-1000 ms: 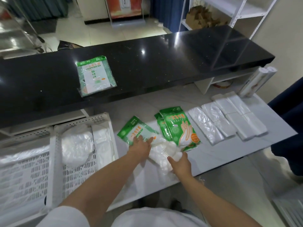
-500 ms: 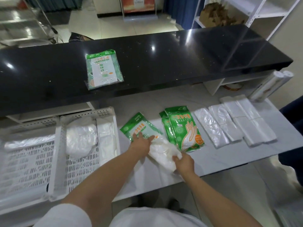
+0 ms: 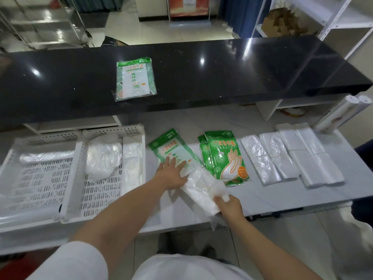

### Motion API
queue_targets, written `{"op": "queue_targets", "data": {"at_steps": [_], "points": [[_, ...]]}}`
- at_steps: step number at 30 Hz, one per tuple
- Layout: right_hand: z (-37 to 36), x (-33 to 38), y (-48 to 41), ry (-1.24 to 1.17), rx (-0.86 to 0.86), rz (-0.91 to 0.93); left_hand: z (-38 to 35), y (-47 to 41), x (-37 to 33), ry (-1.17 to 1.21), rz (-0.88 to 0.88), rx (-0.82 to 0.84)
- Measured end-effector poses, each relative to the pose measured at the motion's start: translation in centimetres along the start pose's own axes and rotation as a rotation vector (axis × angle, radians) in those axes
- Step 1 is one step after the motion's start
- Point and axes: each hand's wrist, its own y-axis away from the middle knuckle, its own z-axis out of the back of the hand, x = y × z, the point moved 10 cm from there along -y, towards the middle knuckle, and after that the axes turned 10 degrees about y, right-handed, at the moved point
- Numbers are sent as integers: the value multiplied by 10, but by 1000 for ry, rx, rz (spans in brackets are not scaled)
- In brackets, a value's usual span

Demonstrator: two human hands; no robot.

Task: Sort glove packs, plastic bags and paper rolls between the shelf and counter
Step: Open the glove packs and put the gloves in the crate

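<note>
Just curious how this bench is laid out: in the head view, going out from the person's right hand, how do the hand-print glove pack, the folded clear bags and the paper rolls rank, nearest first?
From the right hand, gripping a white bag:
1. Hand-print glove pack, just beyond it.
2. Folded clear bags, further right.
3. Paper rolls, far right corner.

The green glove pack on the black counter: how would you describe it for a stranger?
Find the long glossy black counter across the back. One flat green-and-white plastic glove pack lies on it alone; the other green packs lie on the lower white shelf.
</note>
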Motion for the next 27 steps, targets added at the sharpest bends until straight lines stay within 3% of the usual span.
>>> {"op": "queue_targets", "data": {"at_steps": [4, 7, 12, 16, 22, 25, 27], "points": [[1, -8, -2, -59, 62, 5, 18, 36, -11, 199, -62, -275], [4, -16, -5, -89, 82, 6, 27, 65, -12, 378, 11, -499], [13, -11, -1, -118, 67, 45, -46, 82, -25, 1017, 350, -226], [12, -5, 5, -133, 72, 75, -85, 86, -50, 1555, 423, -199], [3, 17, 21, -210, 149, 138, -79, 94, -59, 1872, 435, -325], [-3, 36, 26, -231, 219, 218, -58, 99, -61, 1907, 362, -316], [-9, 46, 26, -371, 298, 212, -41, 103, -58, 1899, 305, -309]]}}
